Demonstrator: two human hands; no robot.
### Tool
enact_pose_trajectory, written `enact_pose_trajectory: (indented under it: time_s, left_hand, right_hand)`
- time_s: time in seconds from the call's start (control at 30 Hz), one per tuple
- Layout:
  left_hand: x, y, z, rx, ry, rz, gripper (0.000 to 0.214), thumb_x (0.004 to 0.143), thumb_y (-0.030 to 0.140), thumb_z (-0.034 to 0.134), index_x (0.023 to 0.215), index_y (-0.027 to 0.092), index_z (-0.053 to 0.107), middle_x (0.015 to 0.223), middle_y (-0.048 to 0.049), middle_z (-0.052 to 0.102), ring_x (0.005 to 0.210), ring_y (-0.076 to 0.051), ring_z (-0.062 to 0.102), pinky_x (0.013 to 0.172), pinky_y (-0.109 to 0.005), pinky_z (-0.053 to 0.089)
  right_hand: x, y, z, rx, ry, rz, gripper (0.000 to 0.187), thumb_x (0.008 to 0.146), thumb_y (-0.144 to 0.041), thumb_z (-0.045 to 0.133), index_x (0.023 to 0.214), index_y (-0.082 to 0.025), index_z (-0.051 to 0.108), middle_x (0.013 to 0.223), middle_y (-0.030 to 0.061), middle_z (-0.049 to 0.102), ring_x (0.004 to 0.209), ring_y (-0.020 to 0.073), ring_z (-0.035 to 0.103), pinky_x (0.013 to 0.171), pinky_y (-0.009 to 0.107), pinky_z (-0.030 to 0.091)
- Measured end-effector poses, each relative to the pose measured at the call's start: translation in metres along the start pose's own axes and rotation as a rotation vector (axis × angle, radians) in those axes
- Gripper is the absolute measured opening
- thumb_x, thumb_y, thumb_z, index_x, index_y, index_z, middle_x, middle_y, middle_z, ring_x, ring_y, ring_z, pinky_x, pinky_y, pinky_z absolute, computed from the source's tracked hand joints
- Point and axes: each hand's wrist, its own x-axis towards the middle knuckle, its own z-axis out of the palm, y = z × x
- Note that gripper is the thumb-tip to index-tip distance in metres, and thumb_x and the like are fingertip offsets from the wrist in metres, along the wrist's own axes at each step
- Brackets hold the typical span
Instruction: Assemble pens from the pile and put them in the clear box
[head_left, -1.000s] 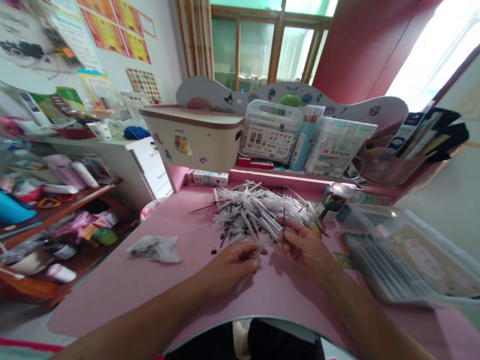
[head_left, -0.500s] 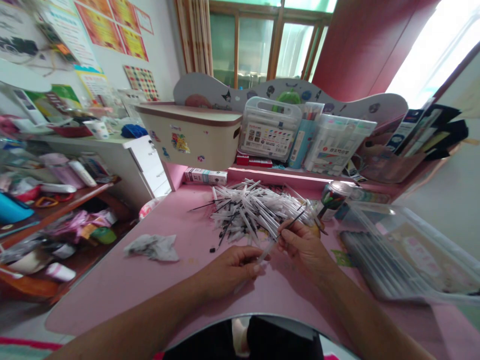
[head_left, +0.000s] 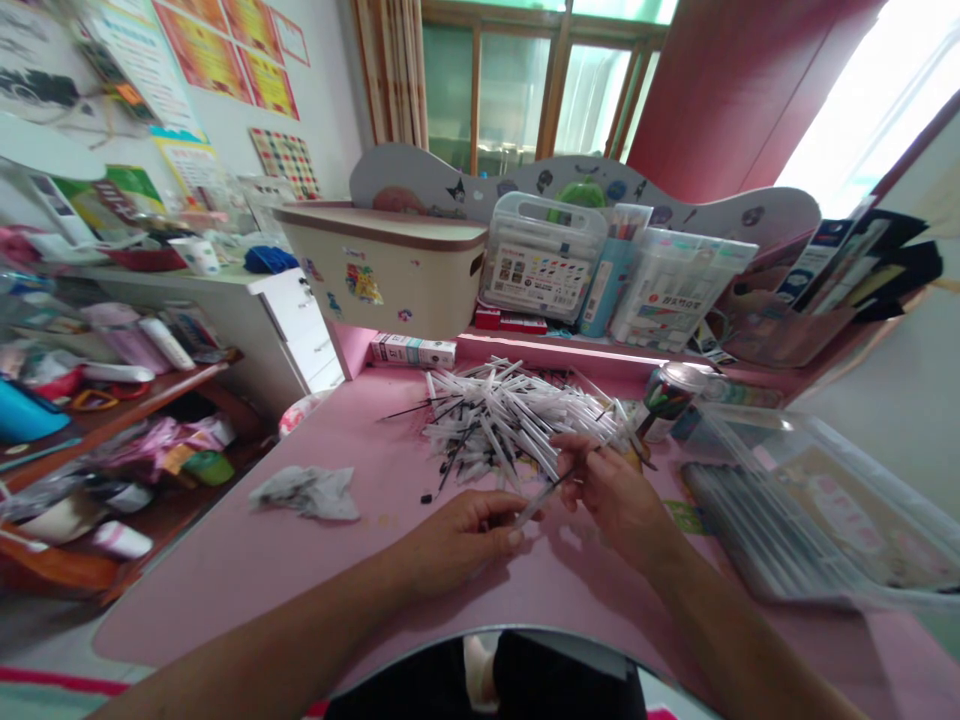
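Observation:
My left hand (head_left: pixel 465 535) rests on the pink desk (head_left: pixel 300 560) with its fingers closed around a clear pen barrel (head_left: pixel 534 507). My right hand (head_left: pixel 615 490) pinches a thin black refill (head_left: pixel 570 474) whose tip lies at the open end of the barrel. Just behind both hands lies a pile of clear pen barrels and black refills (head_left: pixel 502 415).
A crumpled grey tissue (head_left: pixel 306 492) lies to the left. A can (head_left: pixel 664 400) and a clear plastic case (head_left: pixel 810 510) are at the right. A cream storage box (head_left: pixel 382 265) and marker cases (head_left: pixel 544 260) stand on the back shelf. Cluttered shelves (head_left: pixel 112 400) are at left.
The refill in my right hand has swung from upright to a slant and now lines up with the barrel held by my left hand. The left hand has barely moved.

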Motion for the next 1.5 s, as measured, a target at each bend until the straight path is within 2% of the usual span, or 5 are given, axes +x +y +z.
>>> enact_pose_trajectory:
  time_s: [0.37,0.7,1.0,1.27,1.5]
  left_hand:
    - [-0.001,0.002,0.003,-0.011,-0.001,-0.019,0.032,0.078,0.039,0.075,0.103,0.018,0.076,0.080,-0.0034,0.065,0.066,-0.011,0.052,0.058,-0.021,0.035]
    - [-0.003,-0.002,-0.007,-0.206,0.033,-0.020,0.032,0.073,0.034,0.080,0.102,0.021,0.075,0.071,0.0034,0.054,0.047,-0.003,0.041,0.050,-0.020,0.036]
    - [-0.001,0.000,-0.006,-0.174,0.067,-0.015,0.037,0.072,0.034,0.081,0.106,0.021,0.073,0.069,0.0018,0.058,0.061,-0.009,0.053,0.055,-0.020,0.039]
    - [-0.001,0.004,0.001,-0.181,0.136,-0.088,0.044,0.068,0.031,0.082,0.108,0.019,0.070,0.074,0.0005,0.061,0.056,-0.007,0.047,0.051,-0.020,0.029]
    - [-0.001,0.009,0.004,-0.174,0.109,-0.153,0.046,0.066,0.037,0.084,0.105,0.017,0.069,0.070,0.0013,0.059,0.052,-0.007,0.043,0.049,-0.022,0.023]
  right_hand:
    - [-0.003,0.005,-0.010,-0.354,-0.075,-0.151,0.047,0.094,-0.053,0.049,0.132,-0.026,0.054,0.110,0.0053,0.059,0.072,0.0122,0.055,0.064,0.027,0.049]
    - [0.015,-0.009,-0.043,-0.447,0.434,-0.299,0.028,0.087,-0.044,0.058,0.104,-0.023,0.059,0.079,-0.0025,0.056,0.055,0.0095,0.045,0.049,0.022,0.036]
    - [0.018,-0.017,-0.058,-1.625,0.169,-0.046,0.018,0.084,-0.013,0.052,0.087,-0.016,0.069,0.095,0.0095,0.067,0.090,0.0211,0.061,0.076,0.029,0.039]
    - [0.014,-0.028,-0.064,-1.755,0.163,0.253,0.023,0.091,-0.023,0.049,0.080,-0.018,0.069,0.086,0.0104,0.070,0.079,0.0221,0.062,0.060,0.028,0.029]
    - [0.014,-0.018,-0.063,-1.721,0.097,0.258,0.021,0.082,-0.009,0.053,0.094,-0.018,0.067,0.099,0.0101,0.071,0.091,0.0223,0.063,0.066,0.027,0.033]
